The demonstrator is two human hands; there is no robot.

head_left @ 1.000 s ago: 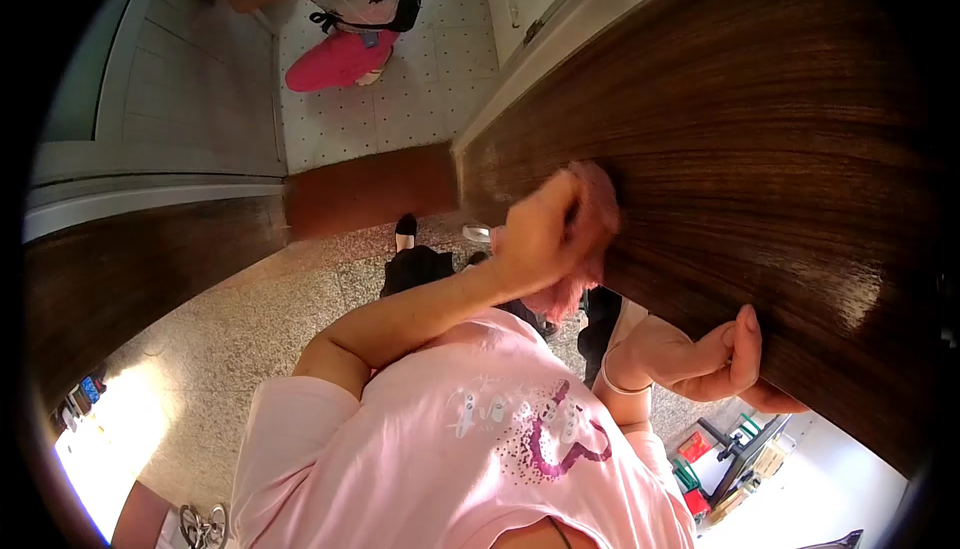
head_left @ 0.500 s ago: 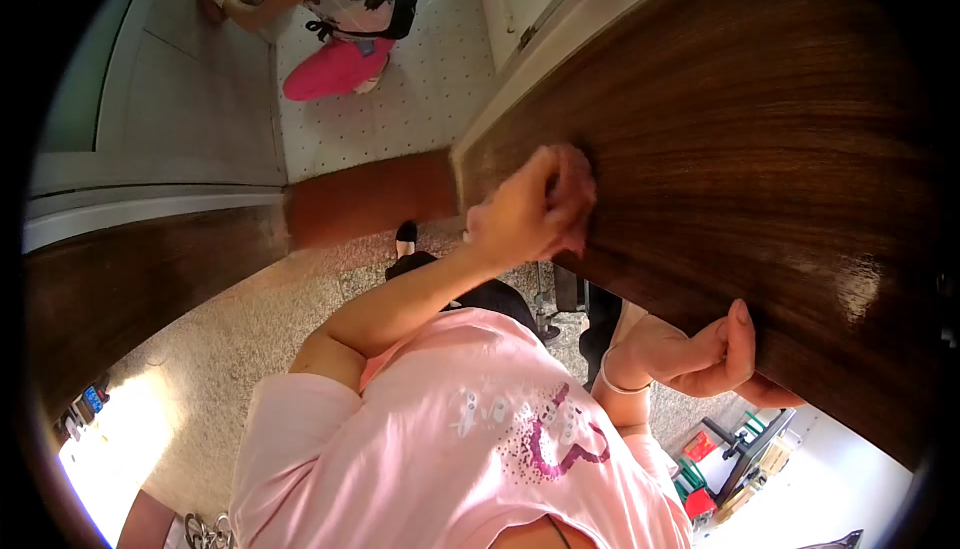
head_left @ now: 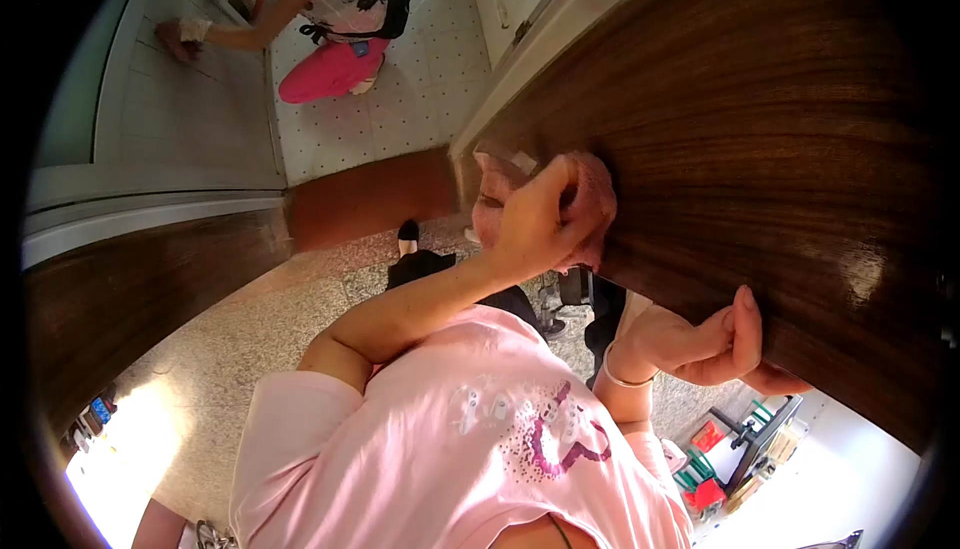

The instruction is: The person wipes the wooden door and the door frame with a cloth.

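A pink cloth (head_left: 597, 199) is bunched in my left hand (head_left: 540, 214), whose fingers are curled over it against the dark brown wooden door (head_left: 760, 149). Part of the cloth hangs loose to the left of the hand, by the door's side edge. My right hand (head_left: 700, 344), with a bracelet at the wrist, holds the near edge of the same door at the lower right. Some of its fingers lie on the door's face and others show beyond the edge.
Another person (head_left: 345, 9) crouches in the tiled room ahead, one hand on a pale grey panel (head_left: 180, 89). A reddish-brown threshold (head_left: 370, 197) crosses the doorway. Another brown wooden surface (head_left: 150, 279) stands at left. A rack with red and green items (head_left: 710, 459) is at lower right.
My left hand has shifted left and back right over the door with the cloth, which now spreads out on its left side. The other person's hand has moved down along the panel.
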